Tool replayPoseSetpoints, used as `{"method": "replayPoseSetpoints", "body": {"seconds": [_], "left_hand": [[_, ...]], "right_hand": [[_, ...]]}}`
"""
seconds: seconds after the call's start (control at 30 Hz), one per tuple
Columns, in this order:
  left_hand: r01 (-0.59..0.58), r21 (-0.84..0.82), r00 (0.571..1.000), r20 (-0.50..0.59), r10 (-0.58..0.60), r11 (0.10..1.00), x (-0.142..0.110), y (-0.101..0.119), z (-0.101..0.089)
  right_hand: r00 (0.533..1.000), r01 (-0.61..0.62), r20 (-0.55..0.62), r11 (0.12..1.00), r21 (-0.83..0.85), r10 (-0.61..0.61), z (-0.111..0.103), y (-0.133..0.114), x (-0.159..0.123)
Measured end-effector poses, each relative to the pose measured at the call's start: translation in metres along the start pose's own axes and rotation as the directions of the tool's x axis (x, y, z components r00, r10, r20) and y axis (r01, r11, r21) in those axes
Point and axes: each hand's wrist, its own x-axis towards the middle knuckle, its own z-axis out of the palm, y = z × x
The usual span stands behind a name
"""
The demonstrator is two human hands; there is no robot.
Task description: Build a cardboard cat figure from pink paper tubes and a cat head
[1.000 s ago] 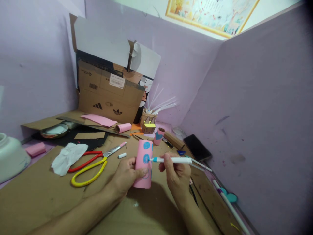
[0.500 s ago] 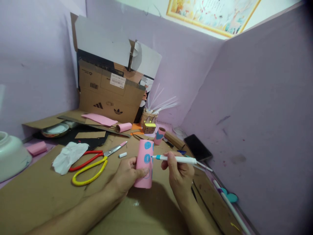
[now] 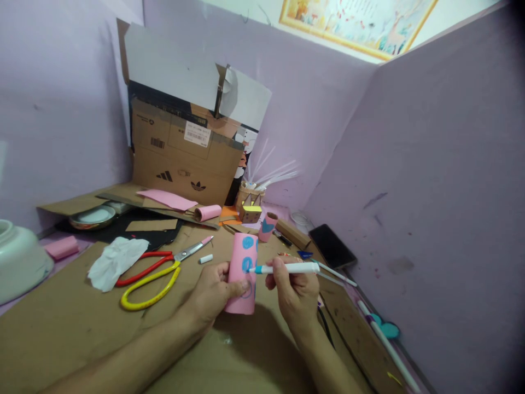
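My left hand point(image 3: 211, 295) is closed round a pink paper-covered tube point(image 3: 241, 273) that stands upright on the brown cardboard sheet point(image 3: 61, 334). The tube bears blue circles, some filled, one only outlined. My right hand point(image 3: 294, 293) pinches a white marker with a blue tip point(image 3: 283, 268), held level, its tip touching the middle blue circle on the tube. A white marker cap point(image 3: 205, 259) lies on the cardboard just left of the tube.
Scissors with red and yellow handles point(image 3: 153, 276) and crumpled white paper point(image 3: 115, 261) lie to the left. A cardboard box point(image 3: 180, 158), a small pink roll point(image 3: 207, 213), another decorated tube point(image 3: 267, 226) and a phone point(image 3: 331, 247) sit behind. A white bowl point(image 3: 18, 262) stands far left.
The marker tip, lifted slightly off the tube half a second ago, has come back to the middle blue circle. The left hand and tube have stayed put.
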Motion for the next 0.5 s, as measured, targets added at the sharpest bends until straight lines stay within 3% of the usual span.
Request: {"method": "replayPoseSetpoints", "body": {"seconds": [0.5], "left_hand": [[0.001, -0.013, 1.0, -0.008, -0.001, 1.0, 0.0003, 0.0007, 0.0007]], "right_hand": [[1.0, -0.011, -0.002, 1.0, -0.003, 0.011, -0.001, 0.0001, -0.0002]]}}
